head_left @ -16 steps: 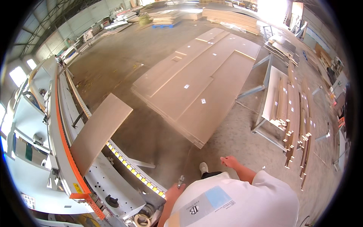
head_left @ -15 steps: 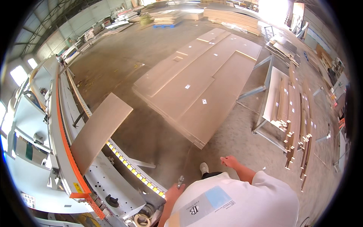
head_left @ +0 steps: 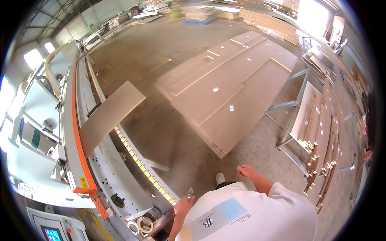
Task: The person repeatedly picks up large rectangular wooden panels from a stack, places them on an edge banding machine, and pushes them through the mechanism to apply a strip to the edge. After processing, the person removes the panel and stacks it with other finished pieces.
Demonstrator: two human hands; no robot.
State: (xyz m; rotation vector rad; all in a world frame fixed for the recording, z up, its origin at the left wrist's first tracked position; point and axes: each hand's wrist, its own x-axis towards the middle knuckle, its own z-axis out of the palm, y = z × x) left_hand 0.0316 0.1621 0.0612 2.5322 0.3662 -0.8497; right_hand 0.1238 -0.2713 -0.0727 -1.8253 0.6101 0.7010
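My left hand (head_left: 183, 205) is closed around a small silvery metal tool (head_left: 190, 193), whose exact kind is too small to make out. It is beside the near end of a roller rail with yellow blocks (head_left: 140, 166). Out in front of my body, my right hand (head_left: 244, 170) hangs in the air with fingers curled and no object showing in it. To the left, a brown flat board (head_left: 112, 116) lies across the long machine bed and the roller rail, one edge under the orange beam (head_left: 77, 132). Neither hand touches it.
A low, wide stack of brown panels (head_left: 225, 100) with paper labels lies ahead. On the right, a metal rack (head_left: 295, 104) carries narrow strips (head_left: 317, 136). A control panel with a screen (head_left: 52, 233) stands at lower left. Hoses (head_left: 144, 225) coil near the machine's end.
The view has turned left, bringing the control panel in. Along the machine, the board has slid farther from me. Both hands keep nearly the same pose.
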